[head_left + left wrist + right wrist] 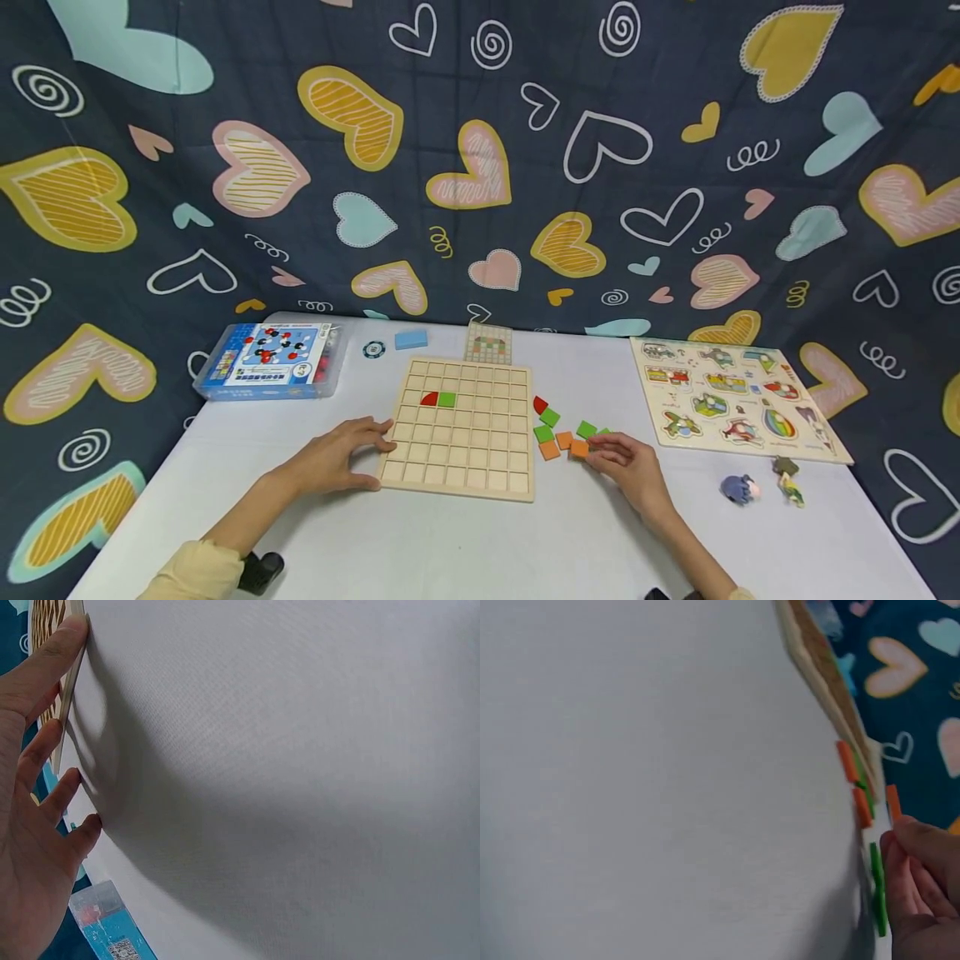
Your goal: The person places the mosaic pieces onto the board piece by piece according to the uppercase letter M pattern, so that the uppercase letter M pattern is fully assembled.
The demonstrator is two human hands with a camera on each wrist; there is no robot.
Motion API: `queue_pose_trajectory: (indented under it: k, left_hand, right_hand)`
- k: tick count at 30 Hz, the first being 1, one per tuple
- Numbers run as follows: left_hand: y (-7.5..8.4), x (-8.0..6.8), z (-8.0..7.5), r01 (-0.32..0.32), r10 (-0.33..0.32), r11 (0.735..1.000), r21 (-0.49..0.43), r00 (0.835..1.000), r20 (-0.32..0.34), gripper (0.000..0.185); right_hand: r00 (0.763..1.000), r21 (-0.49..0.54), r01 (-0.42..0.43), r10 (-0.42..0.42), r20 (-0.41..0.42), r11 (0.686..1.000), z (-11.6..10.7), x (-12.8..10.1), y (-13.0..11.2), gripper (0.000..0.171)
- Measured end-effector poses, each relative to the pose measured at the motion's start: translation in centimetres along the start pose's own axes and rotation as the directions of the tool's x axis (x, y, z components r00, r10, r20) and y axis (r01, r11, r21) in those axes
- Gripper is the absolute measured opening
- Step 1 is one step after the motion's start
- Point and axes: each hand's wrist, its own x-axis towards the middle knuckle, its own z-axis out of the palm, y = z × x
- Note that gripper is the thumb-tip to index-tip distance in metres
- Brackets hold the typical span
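A wooden grid board [480,454] lies in the middle of the white table, with a red quarter-circle tile [429,399] and a green tile [447,399] set in it. My left hand [337,458] rests flat against the board's left edge [67,690], its fingers [52,649] straight. Right of the board lie loose red, green [550,417] and orange [550,451] tiles. My right hand [626,467] has its curled fingertips [904,832] pinching an orange tile [579,448] [892,802] at the near end of that cluster, beside a green tile [877,889].
A blue plastic box [266,360] stands back left, with a poker chip [373,349], a blue block [411,338] and a pattern card [488,343] behind the board. A vehicle peg puzzle [731,398] lies right, two small figures [738,489] near it. Heart-patterned cloth hangs behind.
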Motion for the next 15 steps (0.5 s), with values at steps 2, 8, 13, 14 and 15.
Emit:
queue_pose_trajectory:
  k: [2, 8, 13, 14, 15]
  left_hand:
    - [0.0, 0.0, 0.0, 0.004, -0.004, 1.0, 0.0, 1.0, -0.002, 0.049]
    - [0.0, 0.0, 0.0, 0.016, -0.016, 1.0, 0.001, 1.0, 0.001, 0.049]
    - [0.0, 0.1, 0.1, 0.009, -0.009, 1.0, 0.004, 1.0, -0.001, 0.048]
    - [0.0, 0.1, 0.1, 0.008, -0.008, 1.0, 0.003, 1.0, -0.003, 0.048]
    - [0.0, 0.1, 0.1, 0.002, -0.002, 1.0, 0.007, 1.0, -0.005, 0.048]
  right_hand:
    - [1.0, 0.023, -0.018, 0.018, -0.007, 1.0, -0.1, 0.6, -0.2, 0.03]
    - [0.998, 0.047, -0.07, 0.07, -0.008, 0.996, 0.3, 2.8, -0.8, 0.033]
    - [0.996, -0.005, -0.092, 0.092, 0.007, 0.996, 1.5, 4.3, -1.2, 0.031]
    - [0.996, -0.006, -0.092, 0.092, 0.014, 0.996, 1.8, 4.5, -1.3, 0.03]
    - [0.996, -0.002, -0.091, 0.091, 0.022, 0.996, 2.2, 4.7, -1.4, 0.029]
